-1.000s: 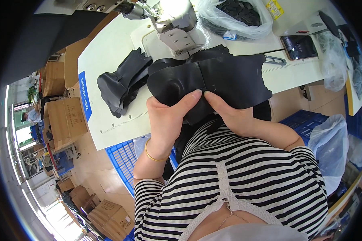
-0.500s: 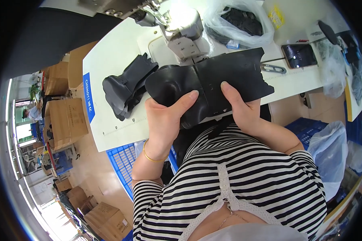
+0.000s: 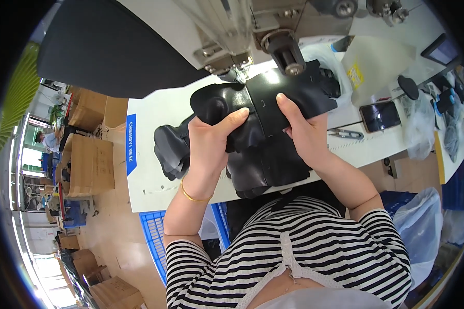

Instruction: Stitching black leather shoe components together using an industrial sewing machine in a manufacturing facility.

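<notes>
The grip is two-handed, both thumbs pressing from above on one black moulded piece (image 3: 265,105) held up over the tabletop (image 3: 148,175), with most of the other fingers hidden beneath it. From the left, a blue crate (image 3: 154,239) sits below the front edge, and a pile of similar black pieces (image 3: 170,149) lies on the white surface just beside the left hand (image 3: 209,141). That hand pinches the rounded, cupped end of the piece, its thumb pointing up and right toward the seam (image 3: 257,110). The piece lies directly between the hands, its long axis running left to right and rising a little on the right; the seam crosses it, and the left thumb is the nearer of the two. The working end of the machine head (image 3: 237,73) stands at the far edge, close to the seam and, in this view, nearer the left thumb; whether it touches the piece, I cannot tell. The right hand (image 3: 309,136) pinches the flat panel, its thumb set apart from the seam. Further right lie small snips (image 3: 345,134), then a dark phone (image 3: 380,116) and a clear plastic bag (image 3: 420,131).
</notes>
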`<state>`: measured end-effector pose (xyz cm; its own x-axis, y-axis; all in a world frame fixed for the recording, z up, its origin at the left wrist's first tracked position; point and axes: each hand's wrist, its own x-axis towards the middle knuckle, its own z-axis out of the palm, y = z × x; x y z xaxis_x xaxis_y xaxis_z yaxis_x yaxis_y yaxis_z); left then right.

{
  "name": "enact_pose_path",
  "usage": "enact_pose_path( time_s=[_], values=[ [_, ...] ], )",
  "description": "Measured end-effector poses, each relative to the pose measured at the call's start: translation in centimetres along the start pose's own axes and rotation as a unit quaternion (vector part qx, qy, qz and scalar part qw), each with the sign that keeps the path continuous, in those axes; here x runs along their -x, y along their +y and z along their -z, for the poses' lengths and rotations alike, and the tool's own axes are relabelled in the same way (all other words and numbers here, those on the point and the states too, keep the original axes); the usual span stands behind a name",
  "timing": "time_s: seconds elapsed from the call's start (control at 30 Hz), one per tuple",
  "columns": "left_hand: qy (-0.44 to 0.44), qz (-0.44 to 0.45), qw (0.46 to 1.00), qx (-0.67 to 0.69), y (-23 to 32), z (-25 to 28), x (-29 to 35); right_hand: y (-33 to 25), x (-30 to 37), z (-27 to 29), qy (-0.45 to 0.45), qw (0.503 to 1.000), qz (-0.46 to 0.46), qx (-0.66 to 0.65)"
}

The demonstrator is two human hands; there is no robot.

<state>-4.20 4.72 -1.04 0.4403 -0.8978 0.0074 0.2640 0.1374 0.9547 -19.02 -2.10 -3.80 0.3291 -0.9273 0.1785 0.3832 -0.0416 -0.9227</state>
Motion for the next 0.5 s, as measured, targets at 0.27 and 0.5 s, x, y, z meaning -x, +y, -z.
enact_pose_path(
  time_s=[0.27,0.5],
  values=[
    [0.021,0.031,0.999,0.020,0.3,0.0,-4.1,0.9,-4.0,-0.4,0.020,0.999,0.028,0.011],
    [0.018,0.012,1.000,0.001,0.4,0.0,-4.9,1.1,-4.6,-0.6,0.028,0.999,0.034,0.018]
  ],
)
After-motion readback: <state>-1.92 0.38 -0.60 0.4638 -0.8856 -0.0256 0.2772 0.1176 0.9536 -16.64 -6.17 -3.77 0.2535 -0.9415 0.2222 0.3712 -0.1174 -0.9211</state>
